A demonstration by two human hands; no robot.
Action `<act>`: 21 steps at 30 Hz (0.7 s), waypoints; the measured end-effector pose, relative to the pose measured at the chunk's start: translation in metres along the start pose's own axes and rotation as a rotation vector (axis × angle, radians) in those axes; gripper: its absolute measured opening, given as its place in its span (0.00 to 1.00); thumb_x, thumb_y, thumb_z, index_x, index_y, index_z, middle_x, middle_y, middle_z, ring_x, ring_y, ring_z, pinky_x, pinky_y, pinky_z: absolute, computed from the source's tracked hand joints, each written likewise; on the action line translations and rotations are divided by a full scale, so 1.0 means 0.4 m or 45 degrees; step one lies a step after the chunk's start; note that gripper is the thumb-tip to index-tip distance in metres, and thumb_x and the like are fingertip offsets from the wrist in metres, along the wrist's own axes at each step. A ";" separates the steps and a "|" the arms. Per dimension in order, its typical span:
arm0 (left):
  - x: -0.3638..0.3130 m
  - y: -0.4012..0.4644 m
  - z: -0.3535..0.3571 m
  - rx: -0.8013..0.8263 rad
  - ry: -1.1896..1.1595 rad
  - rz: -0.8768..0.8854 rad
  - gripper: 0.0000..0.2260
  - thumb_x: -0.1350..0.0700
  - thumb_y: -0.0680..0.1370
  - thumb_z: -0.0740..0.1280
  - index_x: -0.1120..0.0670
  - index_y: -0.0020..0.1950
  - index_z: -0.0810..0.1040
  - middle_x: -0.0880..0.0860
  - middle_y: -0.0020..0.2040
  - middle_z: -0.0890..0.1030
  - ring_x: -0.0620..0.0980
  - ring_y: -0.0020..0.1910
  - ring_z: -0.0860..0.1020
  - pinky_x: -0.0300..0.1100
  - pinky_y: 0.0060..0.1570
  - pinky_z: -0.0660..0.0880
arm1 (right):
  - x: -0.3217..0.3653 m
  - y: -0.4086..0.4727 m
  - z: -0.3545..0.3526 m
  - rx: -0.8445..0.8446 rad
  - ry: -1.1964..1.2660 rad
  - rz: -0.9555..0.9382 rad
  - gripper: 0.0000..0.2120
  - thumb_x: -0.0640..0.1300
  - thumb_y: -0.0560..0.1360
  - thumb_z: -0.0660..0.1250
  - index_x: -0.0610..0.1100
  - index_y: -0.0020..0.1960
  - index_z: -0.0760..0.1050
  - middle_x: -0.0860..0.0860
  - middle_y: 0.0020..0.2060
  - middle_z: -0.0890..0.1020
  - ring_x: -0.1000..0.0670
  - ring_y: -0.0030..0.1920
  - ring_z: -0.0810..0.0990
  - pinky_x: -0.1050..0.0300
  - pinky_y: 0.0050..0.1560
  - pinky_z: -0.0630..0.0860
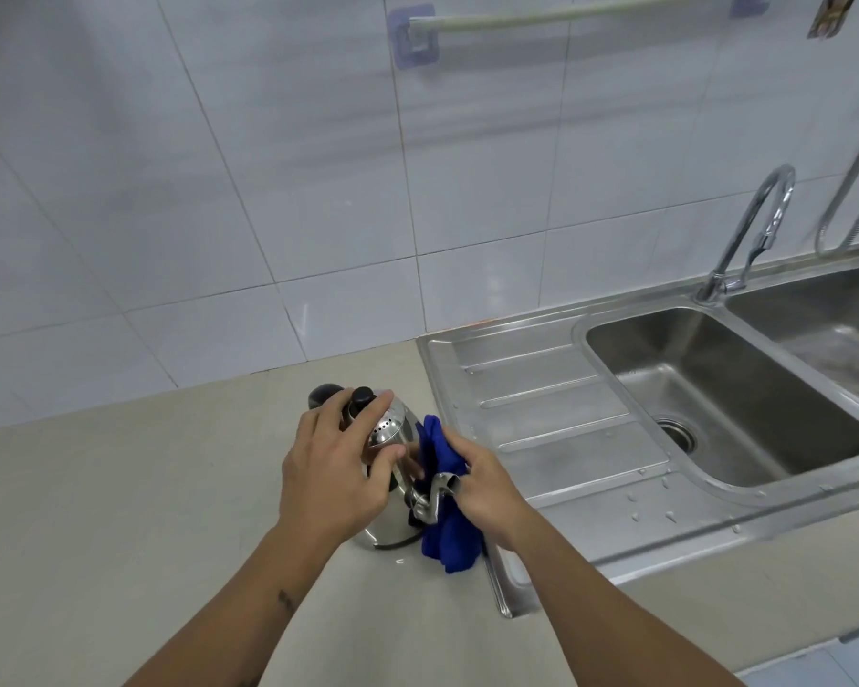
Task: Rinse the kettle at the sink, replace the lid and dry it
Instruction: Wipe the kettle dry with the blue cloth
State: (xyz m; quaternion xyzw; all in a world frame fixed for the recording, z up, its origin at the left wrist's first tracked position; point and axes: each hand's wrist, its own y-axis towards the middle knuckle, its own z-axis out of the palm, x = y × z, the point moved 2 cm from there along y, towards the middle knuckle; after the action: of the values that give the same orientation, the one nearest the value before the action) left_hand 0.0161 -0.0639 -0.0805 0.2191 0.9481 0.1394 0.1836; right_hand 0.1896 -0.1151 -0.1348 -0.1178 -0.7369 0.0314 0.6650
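Note:
A shiny steel kettle [393,528] stands on the beige counter just left of the sink's drainboard. Its lid [390,431], steel with small holes and a black knob, sits on top. My left hand [336,468] rests over the lid and upper body, fingers spread around the knob. My right hand [484,493] presses a blue cloth [450,538] against the kettle's right side, by the spout. A black handle end [324,395] shows behind my left hand. Much of the kettle body is hidden by my hands.
The steel drainboard [541,404] with a few water drops lies right of the kettle. Beyond it are two sink basins [725,389] and a curved tap [759,225]. A rail [566,14] hangs on the white tiled wall. The beige counter [120,513] stretches left.

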 end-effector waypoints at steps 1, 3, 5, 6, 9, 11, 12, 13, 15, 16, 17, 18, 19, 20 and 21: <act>-0.001 0.002 0.001 -0.004 -0.021 0.014 0.26 0.42 0.74 0.67 0.37 0.72 0.68 0.47 0.69 0.71 0.53 0.66 0.69 0.52 0.56 0.77 | 0.004 -0.002 0.003 0.021 -0.014 0.002 0.23 0.32 0.78 0.63 0.55 0.64 0.79 0.54 0.52 0.87 0.49 0.53 0.86 0.57 0.53 0.82; 0.004 0.005 0.000 -0.010 -0.046 0.068 0.26 0.42 0.74 0.67 0.40 0.72 0.69 0.49 0.68 0.71 0.53 0.66 0.68 0.52 0.60 0.75 | 0.004 -0.008 0.004 0.025 -0.037 0.018 0.22 0.31 0.80 0.60 0.54 0.61 0.80 0.57 0.50 0.87 0.54 0.50 0.86 0.64 0.45 0.81; 0.008 0.005 0.004 -0.009 -0.074 0.098 0.25 0.43 0.75 0.66 0.42 0.72 0.70 0.50 0.67 0.69 0.54 0.68 0.66 0.52 0.64 0.73 | -0.005 -0.016 -0.007 0.023 -0.076 0.043 0.27 0.27 0.78 0.57 0.54 0.60 0.81 0.59 0.47 0.87 0.57 0.49 0.85 0.67 0.44 0.80; 0.006 0.005 0.008 0.001 -0.104 0.075 0.25 0.43 0.75 0.66 0.43 0.72 0.69 0.51 0.68 0.67 0.54 0.70 0.66 0.52 0.65 0.72 | -0.013 -0.020 -0.015 0.023 -0.106 0.056 0.28 0.26 0.77 0.57 0.55 0.61 0.80 0.59 0.47 0.86 0.56 0.49 0.85 0.65 0.45 0.80; -0.014 0.011 0.022 -0.001 -0.138 -0.057 0.24 0.43 0.77 0.66 0.42 0.73 0.67 0.54 0.69 0.64 0.54 0.66 0.69 0.51 0.60 0.76 | -0.042 -0.040 -0.038 -0.014 -0.229 0.124 0.30 0.28 0.77 0.57 0.63 0.58 0.77 0.56 0.51 0.84 0.51 0.53 0.82 0.54 0.56 0.81; -0.034 0.023 0.030 -0.055 -0.054 -0.095 0.24 0.42 0.77 0.65 0.44 0.72 0.68 0.57 0.65 0.67 0.55 0.59 0.71 0.52 0.58 0.76 | -0.056 -0.057 -0.040 -0.091 -0.246 0.139 0.31 0.28 0.76 0.57 0.64 0.58 0.74 0.57 0.51 0.82 0.51 0.52 0.81 0.55 0.54 0.80; -0.043 0.030 0.033 -0.090 -0.010 -0.114 0.23 0.42 0.77 0.65 0.45 0.72 0.69 0.58 0.62 0.69 0.55 0.56 0.72 0.54 0.58 0.75 | -0.059 -0.063 -0.038 -0.138 -0.255 0.138 0.30 0.28 0.76 0.57 0.62 0.60 0.75 0.55 0.50 0.82 0.51 0.50 0.81 0.56 0.51 0.80; -0.053 0.037 0.036 -0.121 0.022 -0.144 0.23 0.42 0.78 0.65 0.46 0.72 0.70 0.58 0.61 0.69 0.56 0.56 0.72 0.55 0.59 0.73 | -0.059 -0.067 -0.032 -0.181 -0.268 0.146 0.28 0.28 0.75 0.57 0.57 0.60 0.76 0.53 0.48 0.82 0.51 0.46 0.81 0.57 0.46 0.79; -0.068 0.048 0.042 -0.120 0.056 -0.233 0.24 0.42 0.79 0.62 0.46 0.73 0.67 0.59 0.63 0.68 0.58 0.60 0.71 0.56 0.63 0.68 | -0.054 -0.075 -0.016 -0.252 -0.263 0.147 0.24 0.28 0.72 0.56 0.51 0.55 0.78 0.49 0.43 0.81 0.50 0.39 0.78 0.57 0.39 0.76; -0.076 0.052 0.046 -0.094 0.073 -0.278 0.25 0.42 0.79 0.61 0.46 0.75 0.65 0.59 0.65 0.66 0.59 0.64 0.69 0.56 0.64 0.66 | -0.050 -0.078 -0.006 -0.277 -0.255 0.140 0.23 0.28 0.71 0.56 0.50 0.54 0.77 0.49 0.41 0.80 0.49 0.38 0.77 0.57 0.38 0.75; -0.084 0.057 0.048 -0.061 0.092 -0.310 0.25 0.42 0.79 0.59 0.45 0.76 0.62 0.59 0.67 0.64 0.60 0.67 0.66 0.57 0.65 0.64 | -0.040 -0.082 0.004 -0.296 -0.251 0.131 0.23 0.28 0.70 0.56 0.49 0.54 0.77 0.48 0.41 0.80 0.48 0.38 0.77 0.57 0.38 0.75; -0.090 0.063 0.048 -0.023 0.109 -0.330 0.26 0.42 0.79 0.58 0.45 0.77 0.59 0.60 0.70 0.62 0.60 0.69 0.64 0.57 0.66 0.63 | -0.029 -0.085 0.015 -0.308 -0.254 0.107 0.24 0.28 0.71 0.57 0.50 0.58 0.77 0.48 0.43 0.80 0.47 0.40 0.78 0.57 0.40 0.75; -0.094 0.070 0.044 0.018 0.127 -0.339 0.27 0.43 0.79 0.57 0.45 0.78 0.57 0.59 0.72 0.60 0.60 0.71 0.62 0.58 0.67 0.62 | -0.015 -0.088 0.025 -0.315 -0.273 0.079 0.26 0.28 0.72 0.58 0.50 0.64 0.75 0.48 0.47 0.80 0.46 0.43 0.79 0.59 0.42 0.74; -0.095 0.076 0.038 0.057 0.153 -0.331 0.27 0.44 0.79 0.56 0.45 0.78 0.56 0.59 0.74 0.59 0.61 0.71 0.61 0.58 0.67 0.61 | -0.002 -0.088 0.034 -0.323 -0.307 0.045 0.28 0.29 0.74 0.59 0.49 0.69 0.72 0.49 0.50 0.79 0.47 0.47 0.79 0.63 0.44 0.73; -0.093 0.081 0.028 0.091 0.186 -0.306 0.27 0.45 0.80 0.56 0.45 0.78 0.55 0.58 0.75 0.59 0.61 0.71 0.62 0.57 0.68 0.62 | 0.013 -0.087 0.044 -0.333 -0.351 0.013 0.29 0.29 0.75 0.60 0.48 0.73 0.69 0.50 0.53 0.77 0.49 0.49 0.77 0.67 0.45 0.71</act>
State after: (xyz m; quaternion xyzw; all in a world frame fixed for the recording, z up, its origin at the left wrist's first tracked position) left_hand 0.0635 -0.0511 -0.0687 0.0996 0.9827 0.0982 0.1216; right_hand 0.1673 -0.1459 -0.1247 -0.2014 -0.8181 -0.0455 0.5367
